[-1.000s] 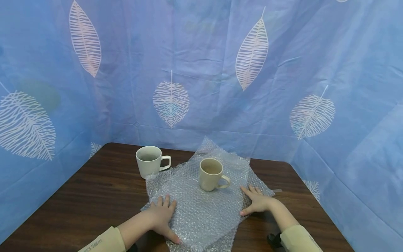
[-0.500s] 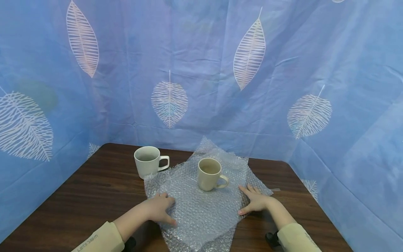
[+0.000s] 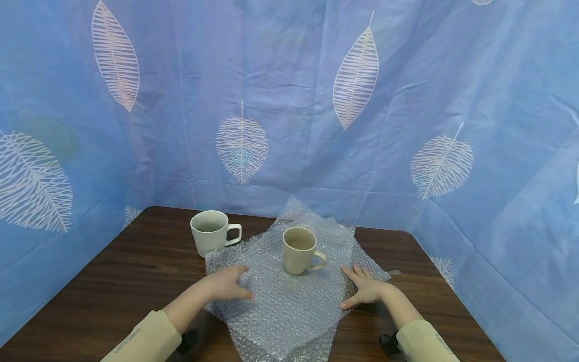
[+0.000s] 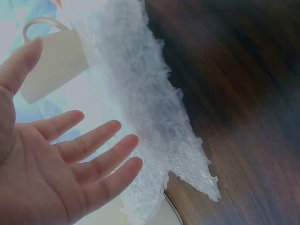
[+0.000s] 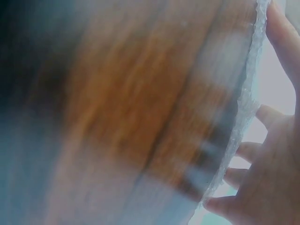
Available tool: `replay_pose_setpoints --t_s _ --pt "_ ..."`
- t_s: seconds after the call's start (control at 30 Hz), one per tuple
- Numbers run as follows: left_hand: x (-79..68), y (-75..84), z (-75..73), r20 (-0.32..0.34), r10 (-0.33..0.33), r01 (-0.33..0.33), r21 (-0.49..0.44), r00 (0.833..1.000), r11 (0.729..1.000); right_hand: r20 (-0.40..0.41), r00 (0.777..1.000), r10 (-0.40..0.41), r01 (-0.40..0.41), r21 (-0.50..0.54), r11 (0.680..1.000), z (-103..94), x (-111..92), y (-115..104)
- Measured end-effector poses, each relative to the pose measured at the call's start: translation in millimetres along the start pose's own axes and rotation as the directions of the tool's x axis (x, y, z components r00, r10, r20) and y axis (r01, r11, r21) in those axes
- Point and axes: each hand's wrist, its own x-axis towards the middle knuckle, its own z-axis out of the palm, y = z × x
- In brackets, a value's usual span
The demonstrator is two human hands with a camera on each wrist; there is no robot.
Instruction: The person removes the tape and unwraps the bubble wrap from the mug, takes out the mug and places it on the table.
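A beige mug stands upright on layered sheets of bubble wrap, its handle pointing right. To its left my left hand is raised over the wrap's left edge, fingers spread and straight. The left wrist view shows that hand's bare palm with nothing in it, the wrap beyond. My right hand rests on the wrap's right edge with its fingers spread. In the right wrist view, the fingers lie along the wrap's edge.
A larger white mug stands at the back left of the dark wooden table, touching or close to a corner of the wrap. A blue curtain with leaf prints hangs behind and at both sides.
My left hand has lifted off the lower left of the bubble wrap and moved forward along its left edge. The right hand has stayed in place.
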Motion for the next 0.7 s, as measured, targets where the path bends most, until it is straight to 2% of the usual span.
replay_pose_setpoints --t_s 0.33,0.5,0.7 --pt "12.4 4.2 -2.5 -0.106 0.011 -0.028 -0.161 0.994 0.987 0.003 1.000 0.014 -0.014 0.010 1.000 1.3 1 1" --pt "20.2 6.6 -2.0 -0.167 0.015 -0.051 -0.213 0.986 0.976 0.003 1.000 0.006 -0.006 0.004 1.000 0.7 0 -1" --pt "29.5 9.9 1.0 -0.210 0.022 -0.081 -0.279 0.978 0.957 0.003 1.000 0.004 -0.004 0.006 1.000 0.0 -1 -2"
